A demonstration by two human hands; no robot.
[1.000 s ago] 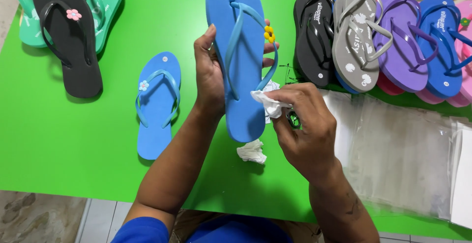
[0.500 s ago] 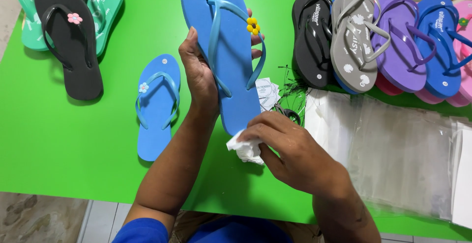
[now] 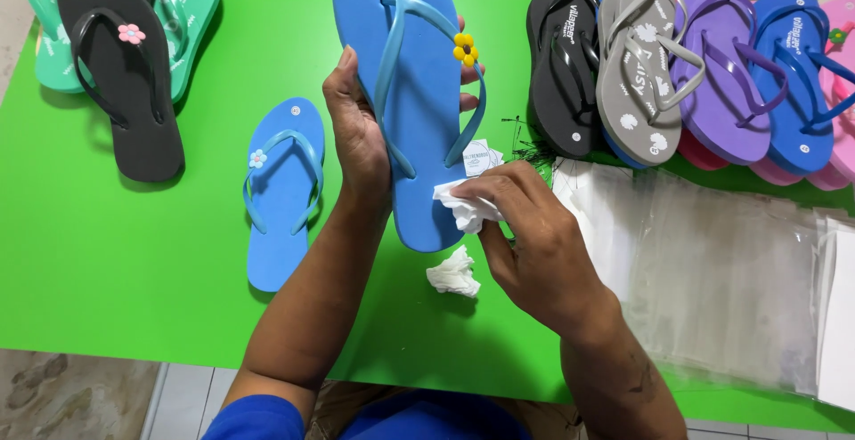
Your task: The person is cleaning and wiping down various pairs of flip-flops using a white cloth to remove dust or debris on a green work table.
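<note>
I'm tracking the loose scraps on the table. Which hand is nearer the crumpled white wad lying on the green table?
Right. The right hand hovers just up and right of the wad; the left hand is higher, gripping the big blue sandal.

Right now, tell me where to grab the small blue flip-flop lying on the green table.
Probably best to take the small blue flip-flop by its straps, coming down from above. It lies flat, sole down, on the green table, so its edges leave little to get under, while the straps arch up and meet near the toe end. Hook the fingers beneath that arch. Its surroundings are open, left of the left hand.
</note>
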